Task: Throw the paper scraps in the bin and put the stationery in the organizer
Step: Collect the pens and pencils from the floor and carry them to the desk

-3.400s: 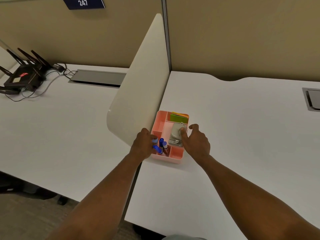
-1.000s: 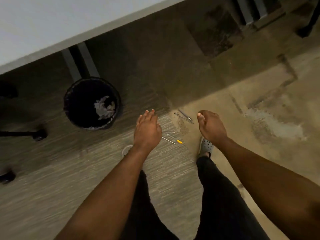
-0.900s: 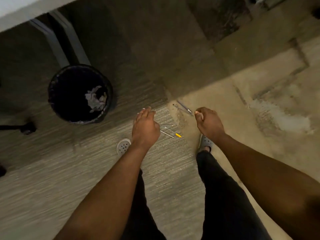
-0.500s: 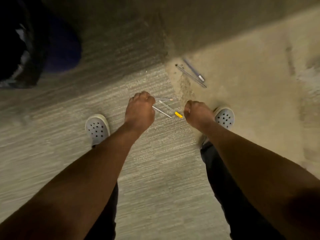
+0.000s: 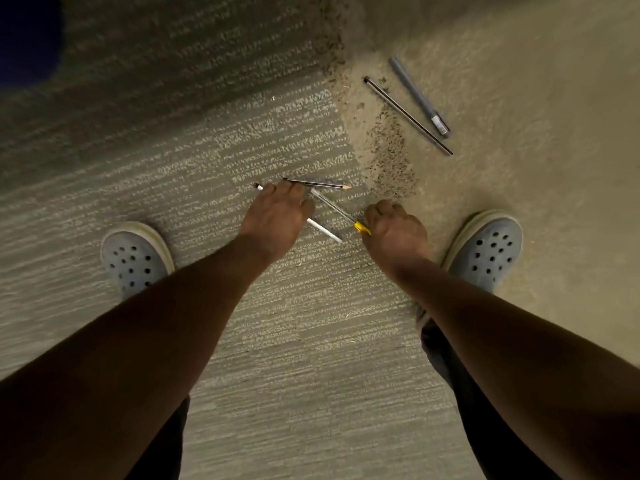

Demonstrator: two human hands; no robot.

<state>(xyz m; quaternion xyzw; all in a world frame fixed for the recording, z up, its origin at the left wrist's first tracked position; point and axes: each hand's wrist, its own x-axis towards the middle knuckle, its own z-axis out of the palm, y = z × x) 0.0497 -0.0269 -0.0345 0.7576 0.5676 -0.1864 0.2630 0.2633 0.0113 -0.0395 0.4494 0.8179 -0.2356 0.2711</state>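
Observation:
On the carpet between my feet lie three writing tools. My left hand is curled down over a white pen, whose two ends stick out on either side of it. A pencil lies just past my left fingertips. A clear pen with a yellow cap runs diagonally between my hands, and my right hand is closed at its yellow end. Farther off to the right lie a grey pen and a thin black pencil. The bin and the organizer are out of view.
My two grey perforated clogs stand on the floor, the left clog and the right clog, either side of my hands. The striped carpet meets a plain beige floor patch on the right. A dark shape fills the top left corner.
I turned from the desk organizer down to the floor and bent low. The bin slid out of view. Both hands dropped onto the pens, the left over the white one, the right at the yellow cap.

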